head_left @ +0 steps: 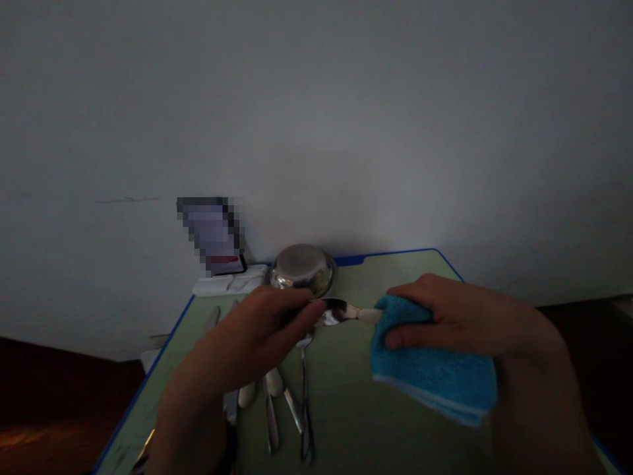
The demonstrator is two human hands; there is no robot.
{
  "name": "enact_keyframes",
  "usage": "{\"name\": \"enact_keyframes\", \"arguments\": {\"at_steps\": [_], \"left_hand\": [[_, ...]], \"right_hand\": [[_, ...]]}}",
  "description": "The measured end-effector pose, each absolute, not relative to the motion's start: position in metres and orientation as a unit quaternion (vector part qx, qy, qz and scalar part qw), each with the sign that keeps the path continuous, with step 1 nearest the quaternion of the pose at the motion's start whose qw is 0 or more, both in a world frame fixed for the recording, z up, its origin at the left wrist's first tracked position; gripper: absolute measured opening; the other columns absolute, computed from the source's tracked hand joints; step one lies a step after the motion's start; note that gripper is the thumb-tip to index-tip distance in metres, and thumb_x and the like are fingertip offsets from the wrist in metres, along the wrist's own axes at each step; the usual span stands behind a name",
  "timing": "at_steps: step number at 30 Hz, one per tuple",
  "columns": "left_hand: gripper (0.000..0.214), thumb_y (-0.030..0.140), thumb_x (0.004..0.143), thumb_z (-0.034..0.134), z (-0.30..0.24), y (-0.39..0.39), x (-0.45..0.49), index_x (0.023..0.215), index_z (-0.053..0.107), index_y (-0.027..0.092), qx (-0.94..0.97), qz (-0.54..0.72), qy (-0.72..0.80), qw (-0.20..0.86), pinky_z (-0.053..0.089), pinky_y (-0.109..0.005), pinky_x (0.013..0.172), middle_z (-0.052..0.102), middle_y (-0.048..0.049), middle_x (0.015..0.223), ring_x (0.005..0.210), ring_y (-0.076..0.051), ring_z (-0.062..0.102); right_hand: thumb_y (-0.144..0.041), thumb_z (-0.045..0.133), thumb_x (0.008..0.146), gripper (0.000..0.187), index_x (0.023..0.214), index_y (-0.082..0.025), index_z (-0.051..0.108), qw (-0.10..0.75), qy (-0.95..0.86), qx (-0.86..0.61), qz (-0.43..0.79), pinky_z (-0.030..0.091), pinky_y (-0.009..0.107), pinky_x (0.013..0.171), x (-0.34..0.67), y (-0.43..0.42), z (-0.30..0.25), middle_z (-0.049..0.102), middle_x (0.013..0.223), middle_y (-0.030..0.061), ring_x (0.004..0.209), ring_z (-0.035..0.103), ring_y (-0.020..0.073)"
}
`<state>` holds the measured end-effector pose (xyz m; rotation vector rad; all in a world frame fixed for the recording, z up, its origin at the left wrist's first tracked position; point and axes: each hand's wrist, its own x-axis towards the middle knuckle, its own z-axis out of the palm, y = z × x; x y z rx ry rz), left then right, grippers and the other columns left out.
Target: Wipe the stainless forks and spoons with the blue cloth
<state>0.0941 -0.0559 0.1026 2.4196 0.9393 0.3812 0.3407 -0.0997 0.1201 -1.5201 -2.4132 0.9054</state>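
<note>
Between my two hands a metal spoon (336, 313) with a pale handle is held level above the table. My left hand (264, 323) pinches the tip of its bowl between thumb and fingers. A folded blue cloth (425, 369) is wrapped around the handle's end, and my right hand (445, 323) grips the cloth there, hiding that end. The cloth's loose part hangs below my right thumb. Under and beside my left hand lie several pieces of cutlery (271, 422), some with pale handles, partly covered by my forearm.
A metal bowl (302, 267) rests upside down at the back of the green, blue-edged table (356, 402). Left of it, a blurred-out screen device (215, 234) leans on the wall (316, 119) above a white packet (230, 280). More cutlery (143, 452) lies at the lower left.
</note>
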Motion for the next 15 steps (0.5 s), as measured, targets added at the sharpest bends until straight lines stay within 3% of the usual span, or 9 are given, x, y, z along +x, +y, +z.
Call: {"name": "enact_keyframes", "arguments": {"at_steps": [6,15], "left_hand": [[0.038,0.038,0.09,0.035,0.104,-0.063,0.117,0.071,0.06,0.016,0.896,0.06,0.319,0.301,0.034,-0.019,0.051,0.056,0.0033,0.058,0.053,-0.008,0.05],[0.035,0.038,0.091,0.033,0.104,-0.055,0.106,0.079,0.058,0.017,0.886,0.062,0.337,0.311,0.036,-0.021,0.058,0.056,0.0023,0.066,0.062,-0.01,0.052]], "right_hand": [[-0.049,0.051,0.078,0.034,0.081,-0.018,0.064,0.054,-0.828,-0.481,0.284,0.038,0.024,0.056,0.327,-0.098,0.123,0.063,0.073,0.003,0.067,0.058,0.0154],[-0.053,0.045,0.081,0.04,0.089,-0.018,0.062,0.061,-0.831,-0.475,0.282,0.037,0.025,0.057,0.329,-0.095,0.121,0.063,0.076,0.0035,0.067,0.058,0.0154]]}}
